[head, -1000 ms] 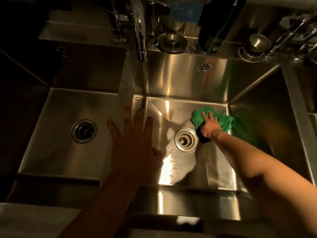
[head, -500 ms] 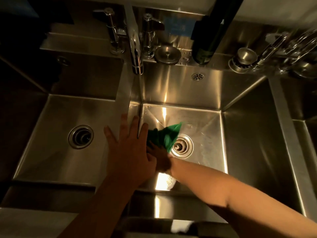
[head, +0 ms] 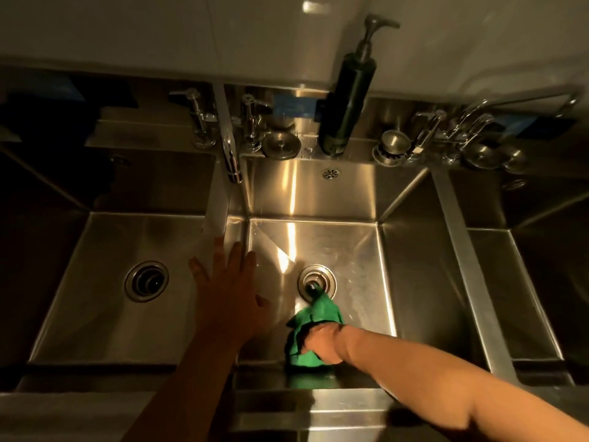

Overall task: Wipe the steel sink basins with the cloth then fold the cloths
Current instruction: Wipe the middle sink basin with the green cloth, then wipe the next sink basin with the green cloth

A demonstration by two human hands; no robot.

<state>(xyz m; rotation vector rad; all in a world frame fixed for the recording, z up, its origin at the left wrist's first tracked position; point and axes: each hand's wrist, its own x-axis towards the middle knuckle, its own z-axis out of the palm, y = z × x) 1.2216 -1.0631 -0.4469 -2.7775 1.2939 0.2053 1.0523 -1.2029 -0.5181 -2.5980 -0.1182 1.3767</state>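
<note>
A green cloth (head: pixel 314 317) lies bunched on the floor of the middle steel basin (head: pixel 347 250), near its front wall, with one corner reaching onto the round drain (head: pixel 317 280). My right hand (head: pixel 323 342) grips the cloth from behind and presses it down on the steel. My left hand (head: pixel 231 288) is spread flat, fingers straight, on the divider between the left basin (head: pixel 105 250) and the middle one. It holds nothing.
A tap spout (head: pixel 231 154) hangs over the divider at the back. On the rear ledge stand a dark pump bottle (head: pixel 345 100), a sink strainer (head: pixel 280 145) and more taps (head: pixel 452 126). A third basin (head: pixel 526 282) lies to the right.
My right hand has swept the cloth from the back right of the middle basin, across to the left by the divider, then down to the front wall. The left hand stayed put.
</note>
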